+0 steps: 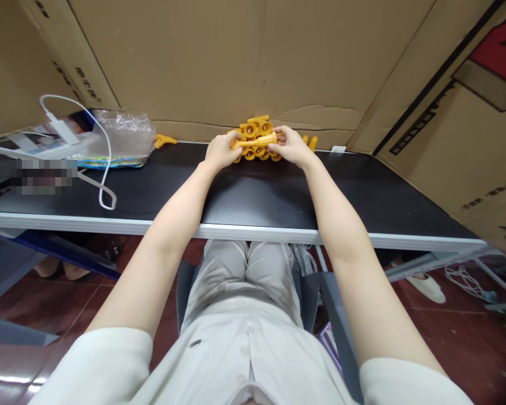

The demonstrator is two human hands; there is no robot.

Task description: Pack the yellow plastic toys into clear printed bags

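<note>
Cardboard sheets (236,56) wall in a black counter (253,197) along its far and right sides. Entries as I read them from the head camera:

1. Yellow rod-shaped piece (255,142): plastic, with a slim shaft widening to a flared end on the right. It is held just above the counter near the middle of the far edge. Its long axis runs left to right, parallel to that edge.
2. Left hand (221,149): fingers pinched round the piece's left end.
3. Right hand (293,145): fingers closed on the flared right end. Both hands are equally near, one at each end, with the piece bridging them.
4. Heap of yellow parts (257,126): same colour, round sockets facing me, stacked against the cardboard directly behind the held piece. I cannot tell whether they touch.
5. Loose yellow part (165,140): at the far edge, left of the heap.
6. Clear plastic bag (122,132) and white cable (105,169): towards the far-left corner.
</note>
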